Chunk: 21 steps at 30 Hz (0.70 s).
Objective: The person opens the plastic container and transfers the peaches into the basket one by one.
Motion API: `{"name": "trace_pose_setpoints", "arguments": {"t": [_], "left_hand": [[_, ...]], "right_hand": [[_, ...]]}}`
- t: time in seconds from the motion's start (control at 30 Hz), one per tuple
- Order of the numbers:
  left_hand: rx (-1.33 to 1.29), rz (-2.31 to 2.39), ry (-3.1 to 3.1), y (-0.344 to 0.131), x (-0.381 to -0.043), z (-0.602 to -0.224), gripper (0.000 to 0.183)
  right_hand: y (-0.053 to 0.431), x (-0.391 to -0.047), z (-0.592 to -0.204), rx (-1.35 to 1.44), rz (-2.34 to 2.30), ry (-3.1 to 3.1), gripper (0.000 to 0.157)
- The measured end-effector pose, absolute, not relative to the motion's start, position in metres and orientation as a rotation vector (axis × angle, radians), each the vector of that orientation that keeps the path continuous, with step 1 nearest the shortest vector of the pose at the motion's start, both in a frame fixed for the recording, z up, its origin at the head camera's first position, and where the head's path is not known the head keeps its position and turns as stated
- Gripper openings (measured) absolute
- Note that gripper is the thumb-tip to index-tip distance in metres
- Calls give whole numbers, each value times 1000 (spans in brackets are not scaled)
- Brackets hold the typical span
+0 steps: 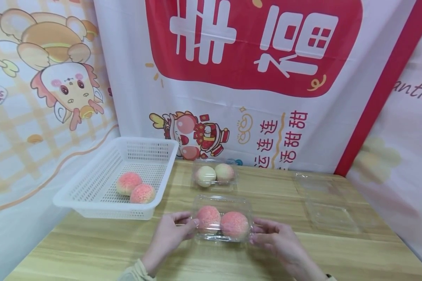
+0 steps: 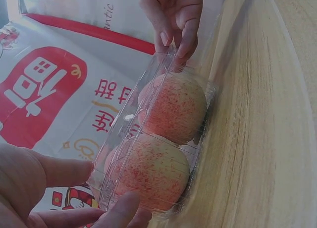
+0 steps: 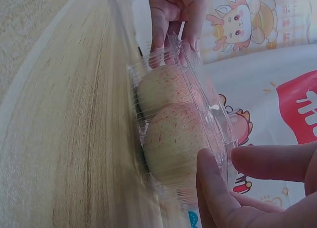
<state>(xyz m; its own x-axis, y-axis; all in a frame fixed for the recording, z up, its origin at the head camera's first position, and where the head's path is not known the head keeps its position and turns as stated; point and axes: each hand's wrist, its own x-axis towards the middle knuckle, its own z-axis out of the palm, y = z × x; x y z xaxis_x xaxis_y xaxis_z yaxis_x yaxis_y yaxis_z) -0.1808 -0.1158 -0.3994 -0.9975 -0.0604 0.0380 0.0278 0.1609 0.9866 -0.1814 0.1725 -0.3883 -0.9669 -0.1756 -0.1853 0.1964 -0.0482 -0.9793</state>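
Observation:
A clear plastic clamshell box (image 1: 222,234) with its lid down stands before me, holding two round pink-and-cream peach-like balls (image 1: 235,225) side by side. My left hand (image 1: 172,233) pinches its left end, thumb at the rim and fingers lower on the side, as the left wrist view shows. At the opposite end my right hand (image 1: 279,242) grips the rim between thumb and forefinger, seen close in the right wrist view. Whether the box touches the table or is slightly raised, I cannot tell.
Behind it sits another clear box (image 1: 216,185) with two paler balls. On the left, a white perforated basket (image 1: 114,208) contains two pink balls (image 1: 142,194). An opened clear box (image 1: 332,216) lies at the right on the wooden table (image 1: 369,257). Printed cloth (image 1: 253,101) hangs behind.

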Motion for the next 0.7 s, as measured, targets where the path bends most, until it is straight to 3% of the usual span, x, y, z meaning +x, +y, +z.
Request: {"name": "trace_pose_setpoints", "arguments": {"t": [0.7], "left_hand": [[-18,-1989,-2347,-114,-181,-398,54]], "right_hand": [[177,-184,-387,17,-2184,1844,64]]}}
